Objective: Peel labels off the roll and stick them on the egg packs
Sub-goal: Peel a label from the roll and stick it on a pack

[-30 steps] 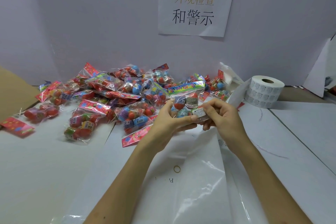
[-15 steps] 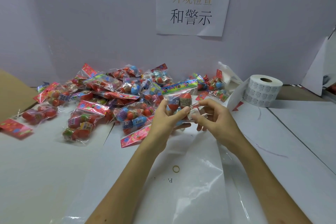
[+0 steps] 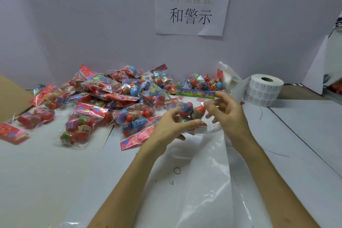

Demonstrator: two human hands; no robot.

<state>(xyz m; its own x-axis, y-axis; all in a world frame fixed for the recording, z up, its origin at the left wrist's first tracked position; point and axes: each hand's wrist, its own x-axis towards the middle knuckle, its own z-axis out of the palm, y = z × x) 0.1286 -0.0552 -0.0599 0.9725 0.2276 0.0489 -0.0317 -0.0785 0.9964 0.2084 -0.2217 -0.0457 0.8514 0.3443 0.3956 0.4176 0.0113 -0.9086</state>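
Note:
My left hand (image 3: 171, 127) grips a clear egg pack (image 3: 192, 112) with red eggs and a blue-green header strip, held above the table at centre. A small white label sits on the pack's lower edge near my left thumb. My right hand (image 3: 226, 114) hovers just right of the pack with fingers loosely spread, holding nothing. The white label roll (image 3: 263, 91) stands on the table at the right, its backing strip trailing toward my right hand.
A heap of several egg packs (image 3: 103, 103) covers the table's back left. A clear plastic bag (image 3: 185, 181) and a rubber band (image 3: 177, 170) lie under my forearms. A cardboard flap (image 3: 11, 96) is at far left; a paper sign (image 3: 192, 3) hangs on the wall.
My right hand let go of the label on the pack and drew back to the right with its fingers spread. My left hand has tilted the pack upward.

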